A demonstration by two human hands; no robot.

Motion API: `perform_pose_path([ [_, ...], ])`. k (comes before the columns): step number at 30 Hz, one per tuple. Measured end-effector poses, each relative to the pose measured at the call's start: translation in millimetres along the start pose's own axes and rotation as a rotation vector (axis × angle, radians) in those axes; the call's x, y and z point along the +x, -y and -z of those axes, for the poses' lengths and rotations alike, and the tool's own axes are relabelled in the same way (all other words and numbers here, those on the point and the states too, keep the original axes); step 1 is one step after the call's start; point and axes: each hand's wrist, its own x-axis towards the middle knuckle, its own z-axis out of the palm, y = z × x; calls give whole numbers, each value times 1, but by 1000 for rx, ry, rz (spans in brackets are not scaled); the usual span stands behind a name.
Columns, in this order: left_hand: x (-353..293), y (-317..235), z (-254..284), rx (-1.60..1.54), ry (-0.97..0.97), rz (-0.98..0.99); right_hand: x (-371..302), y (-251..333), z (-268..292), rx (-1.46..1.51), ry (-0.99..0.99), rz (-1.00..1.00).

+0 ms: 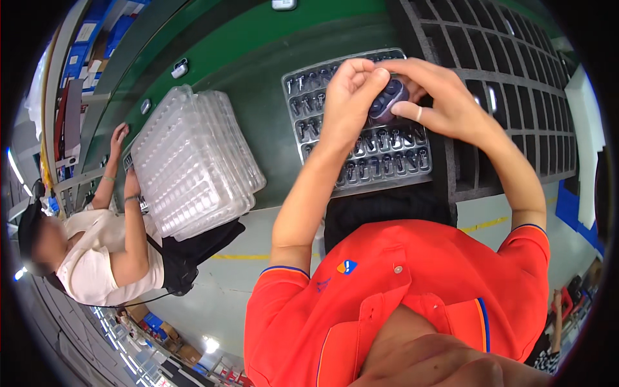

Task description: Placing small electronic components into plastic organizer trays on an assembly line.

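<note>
A small dark purple earbud case [389, 101] with a paler lilac outside is held up between my two hands. My left hand [348, 97] closes on its left side, the thumb along the edge. On the other side my right hand [445, 97] grips it, thumb at the lower rim and fingers curled behind. A ring is on the right thumb or a finger beside it; I cannot tell which. Below both hands lies a clear plastic tray [368, 181] with rows of dark earbuds [387, 164] in its pockets. My hands and forearms hide part of the tray.
A tall stack of clear trays [187, 161] stands to the left on the green work surface [261, 97]. Beside it a co-worker [109, 251] reaches toward the line. Small cases [180, 68] sit on the far strip. A black foam grid [474, 116] borders the right.
</note>
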Motion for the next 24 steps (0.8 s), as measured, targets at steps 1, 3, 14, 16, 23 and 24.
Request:
perform_pose_path([
  [1,-8,3,-7,-81,-19,25,-12,3,0,131,-3,-95],
  [3,-24,11,-16,-142,-8,9,-35,1,-3,337,-80,-271],
  [14,-71,9,-53,627,79,-331,-84,9,-18,271,-346,-187],
  [16,-77,11,-60,815,110,-554,-87,5,-17,337,-332,-232],
  [23,-87,14,-54,661,81,-298,-94,17,-4,-86,-523,34],
  [24,-88,12,-55,738,52,-321,-94,20,-5,-150,-443,88],
])
